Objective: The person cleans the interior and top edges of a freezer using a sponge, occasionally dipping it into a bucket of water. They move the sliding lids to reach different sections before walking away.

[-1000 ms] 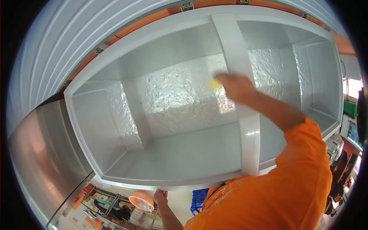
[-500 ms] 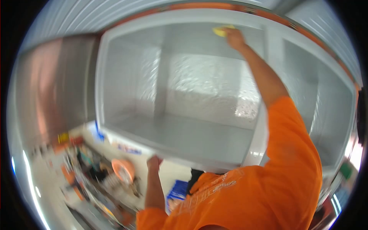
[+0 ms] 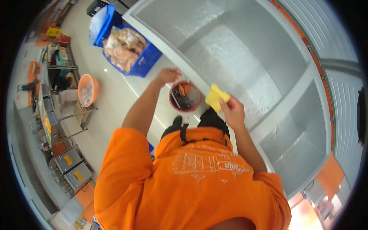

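My right hand (image 3: pixel 233 112) pinches a folded yellow cloth (image 3: pixel 217 97) between thumb and fingers, over the front rim of the grey-lined chest freezer (image 3: pixel 180 57). The freezer has a large compartment and a smaller one (image 3: pixel 295 138), split by a wall. My left hand (image 3: pixel 169 75) is in the air in front of the freezer, its fingers loosely apart with nothing in them. Below it on the floor stands a red basin (image 3: pixel 171 100) of dark water, with something orange and a thin light-coloured strip in it.
A blue crate (image 3: pixel 147 61) filled with plastic-wrapped packages stands by the freezer. Further left are an orange basket (image 3: pixel 89 92) holding clear plastic and a metal rack (image 3: pixel 63 67) with assorted things. Ribbed lids (image 3: pixel 326 30) rise behind the freezer. The floor is pale tile.
My right hand has come with the yellow cloth from the freezer's far inner wall to its front rim. My left hand has left the rim. The view has turned down towards the floor.
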`<state>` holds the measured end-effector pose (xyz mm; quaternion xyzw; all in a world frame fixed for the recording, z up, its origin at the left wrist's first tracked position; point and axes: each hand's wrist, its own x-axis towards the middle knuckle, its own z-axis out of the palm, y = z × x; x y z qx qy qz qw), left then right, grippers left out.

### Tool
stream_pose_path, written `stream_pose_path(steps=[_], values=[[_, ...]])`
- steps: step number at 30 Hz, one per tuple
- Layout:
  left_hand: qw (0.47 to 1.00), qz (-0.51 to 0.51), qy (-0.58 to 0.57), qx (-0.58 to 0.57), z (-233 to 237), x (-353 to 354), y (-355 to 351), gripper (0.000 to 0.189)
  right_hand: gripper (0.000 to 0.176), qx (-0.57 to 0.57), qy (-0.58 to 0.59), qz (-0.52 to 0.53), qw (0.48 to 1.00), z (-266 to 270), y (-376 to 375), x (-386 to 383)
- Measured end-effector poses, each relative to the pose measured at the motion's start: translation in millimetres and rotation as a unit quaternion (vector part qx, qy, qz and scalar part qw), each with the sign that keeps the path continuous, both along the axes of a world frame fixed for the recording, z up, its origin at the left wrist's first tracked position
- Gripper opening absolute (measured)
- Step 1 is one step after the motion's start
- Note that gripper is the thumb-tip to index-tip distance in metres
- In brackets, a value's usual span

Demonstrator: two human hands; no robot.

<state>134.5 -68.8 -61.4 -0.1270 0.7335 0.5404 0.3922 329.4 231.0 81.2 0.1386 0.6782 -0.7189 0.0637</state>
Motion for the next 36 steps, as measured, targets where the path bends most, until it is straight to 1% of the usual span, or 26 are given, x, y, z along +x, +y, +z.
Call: stream_pose_path(steps=[1,3,5,6,7,8,9,10,11,12,13,14,15,16,17,18,19,20,22,23,25,26,27,32,34,36], values=[[0.999,-0.009,0.030,-0.036,21,12,-1,0.039,0.029,-0.019,0.031,-0.006,0.999,13,-21,2],[0.990,-0.004,0.128,-0.055,10,35,-28,0.038,0.030,0.016,0.046,-0.009,0.999,10,-53,4],[0.978,-0.015,0.186,-0.089,-30,62,-68,0.039,0.044,0.018,0.043,0.043,0.998,4,-79,7],[0.976,-0.010,0.197,-0.094,-39,87,-90,0.038,0.044,0.031,0.045,0.024,0.998,-1,-94,20],[0.974,-0.010,0.204,-0.098,-51,118,-113,0.038,0.052,0.221,0.062,0.048,0.972,-12,-104,38],[0.914,-0.170,0.299,-0.217,-96,144,-151,0.039,0.060,0.405,0.061,0.066,0.910,-23,-109,59],[0.870,-0.263,0.331,-0.255,-163,184,-199,0.037,0.069,0.380,-0.005,0.082,0.921,-29,-116,86],[0.744,-0.433,0.446,-0.245,-297,212,-283,0.032,0.062,0.391,-0.002,0.063,0.918,-54,-115,120],[0.843,-0.424,0.253,-0.213,-286,259,-308,0.027,0.054,0.363,-0.036,0.043,0.930,-72,-113,156],[0.852,-0.442,0.132,-0.248,-251,298,-316,0.026,0.046,0.369,-0.076,0.032,0.926,-77,-110,195],[0.846,-0.449,0.091,-0.272,-220,326,-323,0.026,0.046,0.413,-0.143,0.037,0.899,-112,-112,247],[0.832,-0.470,0.078,-0.285,-210,335,-330,0.025,0.048,0.416,-0.242,0.025,0.876,-114,-114,290],[0.821,-0.482,0.072,-0.298,-198,341,-333,0.025,0.052,0.391,-0.315,0.036,0.864,-122,-114,332],[0.809,-0.498,0.077,-0.303,-194,340,-332,0.025,0.057,0.358,-0.394,0.105,0.840,-132,-118,370],[0.800,-0.508,0.089,-0.307,-183,333,-325,0.024,0.057,0.351,-0.405,0.059,0.842,-117,-131,398],[0.794,-0.518,0.108,-0.301,-176,321,-310,0.024,0.057,0.160,-0.459,-0.053,0.872,-80,-150,414],[0.789,-0.525,0.126,-0.293,-170,309,-295,0.023,0.058,-0.040,-0.478,-0.154,0.864,-58,-166,429],[0.784,-0.532,0.143,-0.285,-164,295,-278,0.023,0.058,-0.050,-0.472,-0.184,0.861,-57,-180,441],[0.772,-0.545,0.184,-0.270,-155,276,-240,0.022,0.058,-0.103,-0.438,-0.201,0.870,-74,-207,478],[0.765,-0.554,0.208,-0.256,-150,268,-215,0.021,0.058,-0.108,-0.425,-0.242,0.865,-83,-220,490],[0.744,-0.577,0.251,-0.226,-140,259,-156,0.020,0.059,-0.082,-0.491,-0.185,0.847,-97,-235,515],[0.732,-0.588,0.272,-0.211,-133,260,-124,0.020,0.059,-0.089,-0.483,-0.225,0.842,-97,-244,529],[0.718,-0.602,0.283,-0.204,-125,263,-91,0.019,0.062,-0.112,-0.484,-0.238,0.835,-92,-243,539],[0.659,-0.652,0.335,-0.166,-102,313,16,0.017,0.068,-0.172,-0.426,-0.322,0.828,-99,-283,615],[0.637,-0.669,0.348,-0.158,-96,346,44,0.017,0.070,-0.196,-0.406,-0.378,0.808,-114,-298,650],[0.609,-0.691,0.357,-0.153,-90,386,68,0.016,0.070,-0.217,-0.407,-0.393,0.796,-120,-302,685]])
